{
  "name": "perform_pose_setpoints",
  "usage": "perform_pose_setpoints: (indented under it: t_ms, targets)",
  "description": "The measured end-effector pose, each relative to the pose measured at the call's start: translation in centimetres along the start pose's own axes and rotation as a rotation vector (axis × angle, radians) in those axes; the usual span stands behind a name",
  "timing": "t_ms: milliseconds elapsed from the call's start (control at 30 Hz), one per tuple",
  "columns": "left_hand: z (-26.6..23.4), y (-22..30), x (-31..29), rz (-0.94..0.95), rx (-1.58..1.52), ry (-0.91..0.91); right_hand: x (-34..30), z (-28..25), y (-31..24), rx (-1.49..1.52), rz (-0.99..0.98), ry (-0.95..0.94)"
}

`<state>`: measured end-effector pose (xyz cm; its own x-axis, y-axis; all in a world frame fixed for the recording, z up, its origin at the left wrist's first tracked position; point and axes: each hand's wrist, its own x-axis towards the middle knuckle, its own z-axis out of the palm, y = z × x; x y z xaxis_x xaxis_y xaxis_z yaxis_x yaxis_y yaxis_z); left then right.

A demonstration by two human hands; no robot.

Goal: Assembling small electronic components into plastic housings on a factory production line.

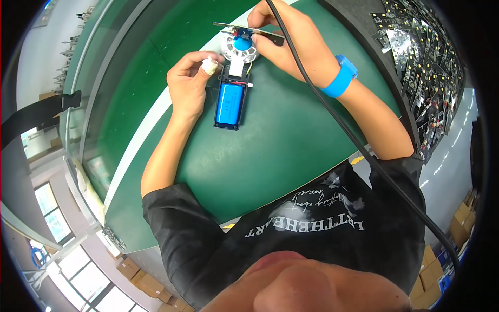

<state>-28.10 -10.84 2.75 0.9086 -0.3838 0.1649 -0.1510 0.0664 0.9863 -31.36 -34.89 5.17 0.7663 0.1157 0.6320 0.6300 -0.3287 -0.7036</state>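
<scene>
My right hand (293, 44), with a blue watch (344, 77) on its wrist, pinches a thin flat board (270, 35), seen nearly edge-on, at the top of an opened device. Below the board is the device's round white slotted housing (240, 52) with a blue centre. A black frame toward me carries a blue battery pack (229, 104), and wires run beside the joint. My left hand (189, 83) is closed at the left of the housing, a white wrapping (209, 65) on its thumb. Whether it grips the housing or a wire there is hidden.
The device lies on a green work mat (280, 140). A pale strip (138, 143) borders the mat at left. Many dark circuit boards (423, 67) are heaped beyond the raised edge at right. A black cable (332, 112) hangs across the view in front of my right arm.
</scene>
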Motion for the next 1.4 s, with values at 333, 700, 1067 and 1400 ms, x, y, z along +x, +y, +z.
perform_pose_setpoints:
  t_ms: [333, 700, 1067, 1400]
  targets:
    - [-0.3, 1.6, -0.3, 0.429, 0.662, 0.162, -1.3, 2.3, -0.6, -0.022, -0.061, -0.028]
    - [0.1, 3.2, -0.3, 0.688, 0.971, 0.095, -2.0, 3.6, -2.4, -0.070, -0.083, -0.076]
    - [0.4, 3.4, -0.5, 0.633, 0.956, 0.113, -2.1, 3.0, -2.2, -0.101, -0.122, -0.092]
    - [0.4, 4.7, -0.3, 0.824, 1.177, 0.119, -1.5, 2.6, -2.7, -0.230, -0.154, -0.156]
